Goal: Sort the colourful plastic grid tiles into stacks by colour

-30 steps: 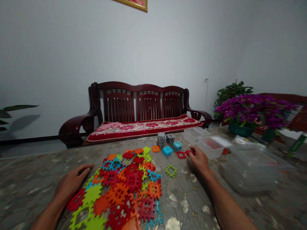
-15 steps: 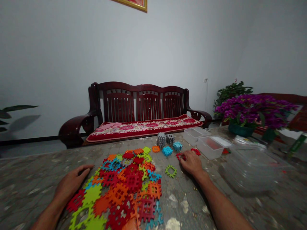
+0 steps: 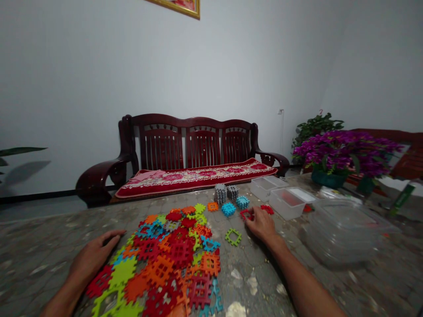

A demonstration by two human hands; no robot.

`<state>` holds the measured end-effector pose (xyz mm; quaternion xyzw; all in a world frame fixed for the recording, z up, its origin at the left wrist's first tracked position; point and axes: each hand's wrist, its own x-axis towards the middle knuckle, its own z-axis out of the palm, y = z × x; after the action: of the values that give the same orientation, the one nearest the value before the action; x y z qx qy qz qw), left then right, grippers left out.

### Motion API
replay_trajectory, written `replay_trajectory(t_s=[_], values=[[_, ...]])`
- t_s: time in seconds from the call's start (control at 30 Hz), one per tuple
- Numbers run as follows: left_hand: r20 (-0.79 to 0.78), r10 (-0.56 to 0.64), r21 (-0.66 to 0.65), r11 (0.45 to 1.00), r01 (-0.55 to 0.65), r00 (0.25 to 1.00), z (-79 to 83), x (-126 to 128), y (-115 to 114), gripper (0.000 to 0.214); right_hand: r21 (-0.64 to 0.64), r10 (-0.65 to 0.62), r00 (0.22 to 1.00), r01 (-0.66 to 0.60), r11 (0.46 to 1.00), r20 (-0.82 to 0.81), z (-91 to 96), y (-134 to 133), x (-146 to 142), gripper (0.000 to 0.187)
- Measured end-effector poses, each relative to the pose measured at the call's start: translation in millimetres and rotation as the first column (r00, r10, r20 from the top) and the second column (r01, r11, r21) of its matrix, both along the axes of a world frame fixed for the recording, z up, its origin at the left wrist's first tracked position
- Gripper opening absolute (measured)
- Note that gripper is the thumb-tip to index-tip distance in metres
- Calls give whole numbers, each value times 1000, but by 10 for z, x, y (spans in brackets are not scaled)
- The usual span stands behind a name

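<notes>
My right hand [image 3: 261, 223] is at the right of the table, its fingers closed on the edge of a red square frame piece [image 3: 245, 215] lying on the tabletop. A second red piece [image 3: 267, 209] lies just beyond that hand. Left of the loose pile, my left hand [image 3: 94, 253] rests on the table with thumb and fingers stretched out, holding nothing. The pile of interlocking toothed plastic pieces [image 3: 161, 268] is red, orange, lime and blue. A lime frame piece [image 3: 233, 237] lies between the pile and my right hand.
Grey stacks [image 3: 220, 193], blue stacks [image 3: 228, 209] and an orange piece [image 3: 213, 206] stand at the back. Clear plastic boxes [image 3: 287, 209] and stacked clear lids [image 3: 343, 237] are to the right, before purple flowers [image 3: 346, 149]. A wooden bench [image 3: 201, 145] stands behind the table.
The view has shifted slightly, so everything sits a little further left. My right hand has drawn back slightly, showing more of the red frame piece. My left hand stays in place.
</notes>
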<state>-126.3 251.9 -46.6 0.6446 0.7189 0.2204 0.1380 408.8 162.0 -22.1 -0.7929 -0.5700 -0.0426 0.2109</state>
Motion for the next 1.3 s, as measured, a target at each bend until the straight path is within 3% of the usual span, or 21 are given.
replay_trajectory(t_s=[0.17, 0.47, 0.83, 1.1, 1.3], values=[[32, -9, 45, 999, 8, 999, -40, -31, 19, 45, 89, -161, 985, 166, 982, -56, 88, -12, 352, 33], [37, -14, 24, 1000, 13, 999, -23, -31, 9, 50, -21, -328, 945, 327, 945, -12, 61, 28, 566, 50], [17, 6, 23, 1000, -7, 1000, -62, -53, 20, 51, -143, -323, 942, 333, 932, 87, 80, 56, 520, 48], [7, 11, 33, 999, -11, 1000, -38, -45, 16, 49, -145, -351, 931, 362, 921, 97, 58, 75, 563, 38], [9, -5, 5, 1000, 5, 1000, -41, -45, 28, 52, -53, -315, 949, 313, 948, -26, 27, 70, 629, 59]])
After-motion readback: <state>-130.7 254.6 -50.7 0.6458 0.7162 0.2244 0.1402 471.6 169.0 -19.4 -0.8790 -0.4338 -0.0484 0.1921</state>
